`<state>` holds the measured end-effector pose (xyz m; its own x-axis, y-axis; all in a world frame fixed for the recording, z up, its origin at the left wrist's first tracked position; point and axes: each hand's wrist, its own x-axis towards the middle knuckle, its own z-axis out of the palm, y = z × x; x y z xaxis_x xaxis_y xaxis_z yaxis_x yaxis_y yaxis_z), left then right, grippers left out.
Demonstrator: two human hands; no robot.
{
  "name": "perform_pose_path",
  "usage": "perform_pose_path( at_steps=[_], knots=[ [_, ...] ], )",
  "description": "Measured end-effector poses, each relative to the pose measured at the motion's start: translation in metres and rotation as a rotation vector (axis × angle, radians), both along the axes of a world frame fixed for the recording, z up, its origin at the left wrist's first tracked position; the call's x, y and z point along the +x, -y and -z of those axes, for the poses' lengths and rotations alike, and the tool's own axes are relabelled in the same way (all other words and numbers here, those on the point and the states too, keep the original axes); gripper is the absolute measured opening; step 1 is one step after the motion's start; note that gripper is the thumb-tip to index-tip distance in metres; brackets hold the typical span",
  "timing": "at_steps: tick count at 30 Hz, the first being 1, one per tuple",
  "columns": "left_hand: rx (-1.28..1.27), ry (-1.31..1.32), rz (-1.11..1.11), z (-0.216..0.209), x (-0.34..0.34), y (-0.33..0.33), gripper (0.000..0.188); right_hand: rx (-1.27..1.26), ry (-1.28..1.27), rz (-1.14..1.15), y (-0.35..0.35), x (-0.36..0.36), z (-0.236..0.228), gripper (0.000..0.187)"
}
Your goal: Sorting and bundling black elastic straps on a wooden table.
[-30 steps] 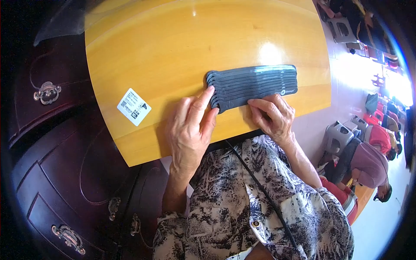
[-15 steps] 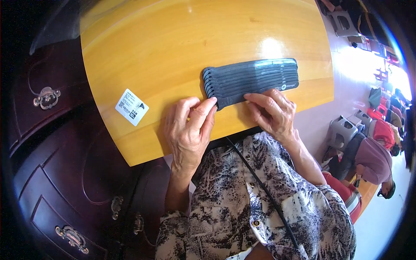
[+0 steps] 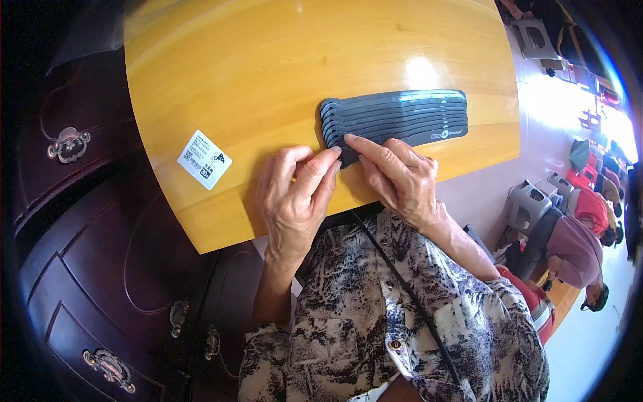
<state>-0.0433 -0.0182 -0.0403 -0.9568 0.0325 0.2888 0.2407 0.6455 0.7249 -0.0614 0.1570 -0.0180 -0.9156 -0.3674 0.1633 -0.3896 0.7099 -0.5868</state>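
1. A flat bundle of dark grey fabric straps [image 3: 402, 122] lies right of centre on a yellow wooden tabletop [image 3: 234, 80], its looped ends at the left.
2. The left hand [image 3: 295, 194] has thumb and forefinger close together at the bundle's near left corner; whether a strap is pinched between them, I cannot tell.
3. The right hand [image 3: 402, 181] rests its forefinger on the near straps, thumb by their near edge; its grip is unclear. Both hands' fingertips sit just beside each other.
4. Beyond the bundle, a broad stretch of wood runs to the top of the view; narrower strips separate it from the right and near edges.
5. A white label [image 3: 205, 159] lies near the left edge, well apart from the straps.
6. A dark cabinet [image 3: 134, 234] stands left of the tabletop.
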Motion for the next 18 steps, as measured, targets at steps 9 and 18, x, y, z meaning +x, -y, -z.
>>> perform_pose_path(
  at_steps=[9,18],
  knots=[
    [0.011,-0.008,0.014,-0.0023,-0.0026,-0.0018,0.027,0.041,0.002,0.019,0.0003,-0.0004,-0.0016,0.039],
    [-0.014,0.005,0.027,-0.0064,-0.0031,0.0011,0.028,0.078,0.036,0.039,0.0046,-0.0054,-0.0003,0.039]
  ],
)
